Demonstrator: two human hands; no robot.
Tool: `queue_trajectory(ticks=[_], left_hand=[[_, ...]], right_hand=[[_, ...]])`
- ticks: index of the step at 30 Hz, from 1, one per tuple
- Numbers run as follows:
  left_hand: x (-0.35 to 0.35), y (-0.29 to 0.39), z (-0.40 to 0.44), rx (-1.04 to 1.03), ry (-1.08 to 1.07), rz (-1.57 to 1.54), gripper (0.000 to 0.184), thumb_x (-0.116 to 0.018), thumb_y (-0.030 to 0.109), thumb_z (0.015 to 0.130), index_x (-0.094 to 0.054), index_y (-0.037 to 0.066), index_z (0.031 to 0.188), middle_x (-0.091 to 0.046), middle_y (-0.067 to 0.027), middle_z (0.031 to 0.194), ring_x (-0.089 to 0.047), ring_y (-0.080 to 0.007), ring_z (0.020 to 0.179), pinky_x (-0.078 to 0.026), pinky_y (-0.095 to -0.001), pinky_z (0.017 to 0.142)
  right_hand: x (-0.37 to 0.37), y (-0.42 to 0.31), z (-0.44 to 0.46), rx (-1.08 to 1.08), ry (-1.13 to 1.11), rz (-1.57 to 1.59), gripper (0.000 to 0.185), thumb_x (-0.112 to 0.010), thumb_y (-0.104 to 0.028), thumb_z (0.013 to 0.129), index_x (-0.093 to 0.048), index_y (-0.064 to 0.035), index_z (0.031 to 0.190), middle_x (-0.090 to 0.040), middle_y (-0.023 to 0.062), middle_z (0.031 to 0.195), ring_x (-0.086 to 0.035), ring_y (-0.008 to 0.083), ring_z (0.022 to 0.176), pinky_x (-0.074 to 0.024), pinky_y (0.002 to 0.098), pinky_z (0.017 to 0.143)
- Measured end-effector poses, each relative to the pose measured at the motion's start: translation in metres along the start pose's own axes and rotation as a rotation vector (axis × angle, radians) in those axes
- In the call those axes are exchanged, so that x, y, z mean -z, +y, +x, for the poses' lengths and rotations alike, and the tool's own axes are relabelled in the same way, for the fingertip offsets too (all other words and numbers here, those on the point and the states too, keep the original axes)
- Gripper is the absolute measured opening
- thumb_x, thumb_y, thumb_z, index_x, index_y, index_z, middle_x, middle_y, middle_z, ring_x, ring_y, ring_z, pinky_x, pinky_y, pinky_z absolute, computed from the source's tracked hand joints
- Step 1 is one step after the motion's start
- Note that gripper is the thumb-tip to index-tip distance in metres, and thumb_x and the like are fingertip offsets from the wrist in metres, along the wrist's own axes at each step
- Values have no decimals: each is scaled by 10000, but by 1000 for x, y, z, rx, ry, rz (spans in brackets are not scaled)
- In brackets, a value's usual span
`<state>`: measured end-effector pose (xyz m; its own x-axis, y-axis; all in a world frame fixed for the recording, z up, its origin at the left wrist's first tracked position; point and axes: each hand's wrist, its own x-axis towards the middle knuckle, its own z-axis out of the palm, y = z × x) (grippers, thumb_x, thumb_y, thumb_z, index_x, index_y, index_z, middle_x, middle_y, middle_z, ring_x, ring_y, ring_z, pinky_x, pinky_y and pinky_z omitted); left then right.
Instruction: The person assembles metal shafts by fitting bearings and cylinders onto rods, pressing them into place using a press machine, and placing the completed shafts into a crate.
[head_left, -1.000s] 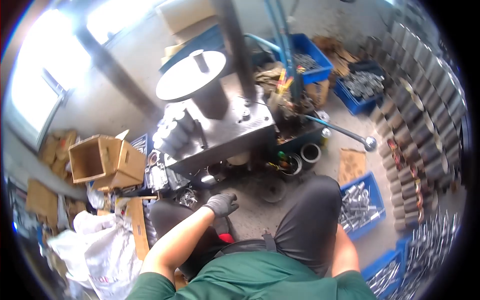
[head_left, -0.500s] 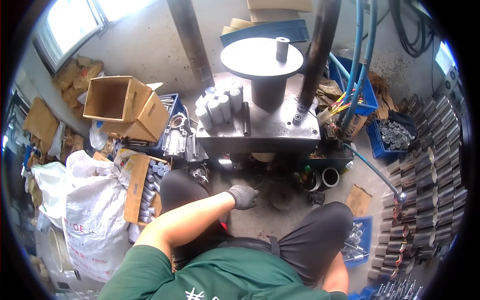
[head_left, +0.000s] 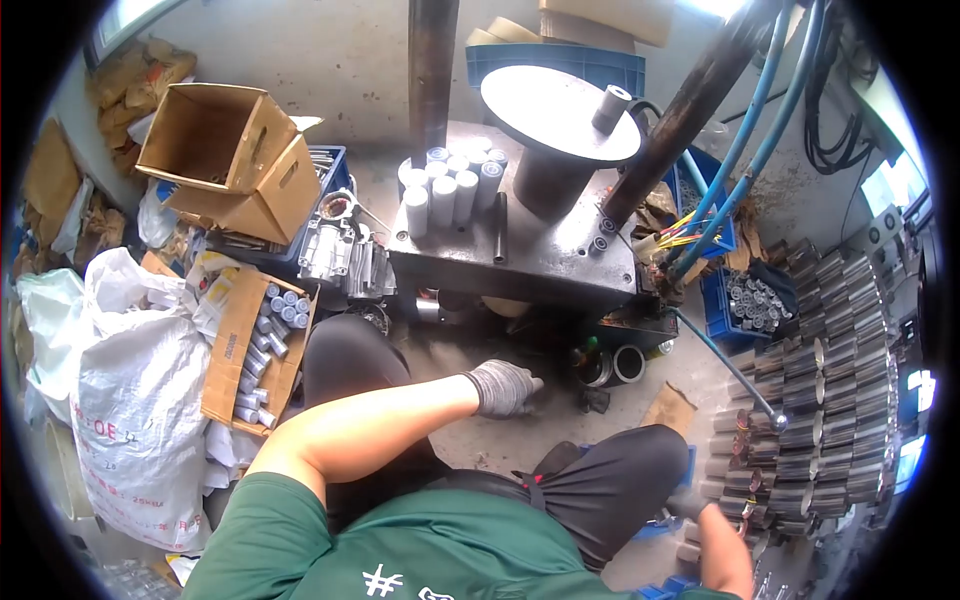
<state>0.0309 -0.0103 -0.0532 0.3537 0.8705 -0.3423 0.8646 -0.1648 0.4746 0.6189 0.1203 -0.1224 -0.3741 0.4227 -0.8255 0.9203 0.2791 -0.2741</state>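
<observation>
My left hand (head_left: 505,388), in a grey glove, hangs over the floor between my knees, in front of the press table (head_left: 440,262). Its fingers are curled together; whatever they may hold is hidden. My right hand (head_left: 687,500), also gloved, is low beside my right knee, near a blue bin (head_left: 655,528) largely hidden by my leg. Blur and the knee hide its fingers. On the press table several pale cylinders (head_left: 440,195) stand upright beside a dark rod (head_left: 501,228). A short metal cylinder (head_left: 611,108) sits on the round plate (head_left: 545,112).
An open carton (head_left: 262,360) with grey cylinders and a white sack (head_left: 135,400) lie on the left. Stacked metal tubes (head_left: 810,400) line the right side. A lever with a ball knob (head_left: 779,421) juts toward them. Blue hoses (head_left: 745,180) hang beside the press column.
The view has shifted and tilted. My right hand has come into sight beside my right knee. My left hand remains between the knees, its fingers still curled.
</observation>
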Motion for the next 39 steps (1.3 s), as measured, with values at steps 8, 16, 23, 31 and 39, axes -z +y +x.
queue_trajectory(ticks=[8, 16, 23, 31, 39], left_hand=[[23, 14, 5, -163, 331, -348, 472, -652, 382, 1012, -618, 62, 1357, -700, -215, 1182, -678, -412, 1111, -548, -490, 977], [22, 25, 14, -294, 667, -1629, 918, -847, 247, 915, -281, 104, 1623, -618, -92, 1215, -631, -185, 1095, -560, -359, 978], [34, -3, -21, -110, 685, -1635, 661, -817, 177, 928, -469, 93, 1484, -568, -6, 1041, -601, -101, 915, -572, -293, 839], [20, -8, -20, 6, 554, -1628, 603, -754, 221, 992, -444, 55, 1482, -594, -3, 918, -604, -91, 787, -547, -274, 732], [20, -6, -22, 30, 504, -1610, 587, -720, 306, 1028, -446, 46, 1478, -594, -6, 885, -579, -83, 742, -524, -273, 687]], right_hand=[[167, -217, -33, 112, 540, 110, 306, -741, -271, 873, -761, 25, 952, -766, 132, 736, -743, 167, 651, -598, 322, 650], [176, -429, 5, 591, 416, 708, 404, -709, -245, 981, -679, 38, 1267, -727, 96, 864, -630, 121, 637, -519, 283, 596], [215, -439, 116, 740, 1355, -78, 253, -737, -114, 896, -723, -12, 1128, -734, 193, 1107, -729, 356, 929, -580, 458, 831], [235, -447, 172, 424, 1318, -252, 194, -751, -234, 876, -736, -66, 973, -735, 164, 1084, -705, 417, 961, -560, 491, 883], [231, -438, 150, 615, 1247, -54, 171, -773, -124, 860, -717, 20, 933, -705, 185, 955, -706, 347, 857, -554, 433, 817]])
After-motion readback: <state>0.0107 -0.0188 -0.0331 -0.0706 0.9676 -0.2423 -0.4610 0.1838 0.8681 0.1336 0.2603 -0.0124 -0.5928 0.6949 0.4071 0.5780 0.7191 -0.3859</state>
